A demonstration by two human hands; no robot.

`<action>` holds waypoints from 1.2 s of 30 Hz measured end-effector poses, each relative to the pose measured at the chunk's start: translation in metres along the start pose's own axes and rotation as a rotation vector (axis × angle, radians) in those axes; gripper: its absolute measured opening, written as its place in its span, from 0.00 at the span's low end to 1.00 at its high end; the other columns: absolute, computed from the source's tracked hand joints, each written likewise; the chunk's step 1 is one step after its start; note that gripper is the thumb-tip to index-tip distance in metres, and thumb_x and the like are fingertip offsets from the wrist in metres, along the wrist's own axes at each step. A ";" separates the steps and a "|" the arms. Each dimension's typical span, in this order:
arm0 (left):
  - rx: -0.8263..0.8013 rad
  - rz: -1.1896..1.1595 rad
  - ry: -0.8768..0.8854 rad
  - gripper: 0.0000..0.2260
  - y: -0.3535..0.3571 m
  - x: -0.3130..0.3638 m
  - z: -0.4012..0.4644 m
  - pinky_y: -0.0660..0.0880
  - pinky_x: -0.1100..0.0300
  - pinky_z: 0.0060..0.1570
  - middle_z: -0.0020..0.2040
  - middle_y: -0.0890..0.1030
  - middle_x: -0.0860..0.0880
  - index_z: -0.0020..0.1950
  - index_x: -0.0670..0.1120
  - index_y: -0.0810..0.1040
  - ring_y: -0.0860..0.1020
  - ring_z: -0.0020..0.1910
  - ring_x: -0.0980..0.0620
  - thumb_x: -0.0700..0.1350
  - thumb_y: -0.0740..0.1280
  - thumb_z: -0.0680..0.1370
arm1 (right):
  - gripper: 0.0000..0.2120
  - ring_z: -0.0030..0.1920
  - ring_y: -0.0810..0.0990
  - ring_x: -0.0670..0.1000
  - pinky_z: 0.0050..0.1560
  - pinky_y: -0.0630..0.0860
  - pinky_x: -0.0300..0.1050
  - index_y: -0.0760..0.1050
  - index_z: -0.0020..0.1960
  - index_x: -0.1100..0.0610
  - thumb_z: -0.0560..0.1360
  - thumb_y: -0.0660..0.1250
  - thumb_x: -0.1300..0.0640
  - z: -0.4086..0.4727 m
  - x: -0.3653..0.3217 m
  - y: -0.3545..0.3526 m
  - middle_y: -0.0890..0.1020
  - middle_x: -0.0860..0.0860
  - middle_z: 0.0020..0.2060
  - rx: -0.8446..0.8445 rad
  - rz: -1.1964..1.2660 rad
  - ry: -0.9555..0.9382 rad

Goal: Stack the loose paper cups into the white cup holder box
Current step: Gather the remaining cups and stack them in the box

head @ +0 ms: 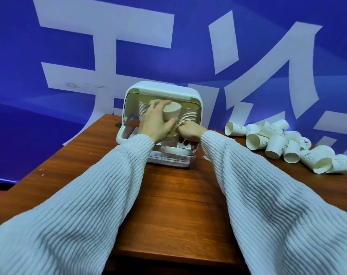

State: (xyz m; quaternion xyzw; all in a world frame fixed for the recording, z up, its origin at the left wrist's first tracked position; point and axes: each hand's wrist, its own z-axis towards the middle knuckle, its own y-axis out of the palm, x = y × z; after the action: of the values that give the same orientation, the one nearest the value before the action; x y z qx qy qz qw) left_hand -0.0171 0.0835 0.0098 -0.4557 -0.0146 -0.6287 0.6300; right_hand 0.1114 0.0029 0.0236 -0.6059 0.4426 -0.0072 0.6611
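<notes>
The white cup holder box (pixel 164 90) stands on the wooden table with its lid lifted, and rows of stacked cups show inside. My left hand (pixel 155 124) grips an upside-down paper cup (pixel 171 113) at the top of a stack in the box opening. My right hand (pixel 189 130) pinches the stack of cups (pixel 171 138) just below, fingers closed on the rims. Both sleeves are white ribbed knit.
A pile of several loose paper cups (pixel 277 141) lies on the table at the right. The wooden table (pixel 168 205) ends at its left edge near the box. A blue wall with large white characters stands right behind the box.
</notes>
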 end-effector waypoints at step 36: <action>-0.245 -0.224 0.061 0.23 0.217 0.126 -0.085 0.71 0.58 0.64 0.70 0.74 0.52 0.76 0.52 0.69 0.75 0.68 0.53 0.49 0.67 0.80 | 0.24 0.68 0.76 0.58 0.66 0.73 0.53 0.71 0.73 0.50 0.78 0.64 0.52 -0.066 0.291 -0.120 0.79 0.53 0.66 0.679 0.048 0.271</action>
State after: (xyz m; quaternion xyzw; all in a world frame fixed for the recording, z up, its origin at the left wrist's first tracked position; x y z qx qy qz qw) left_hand 0.1366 -0.1095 -0.0856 -0.5055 0.0306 -0.7054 0.4959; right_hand 0.3123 -0.2403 -0.0386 -0.3348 0.5127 -0.2183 0.7598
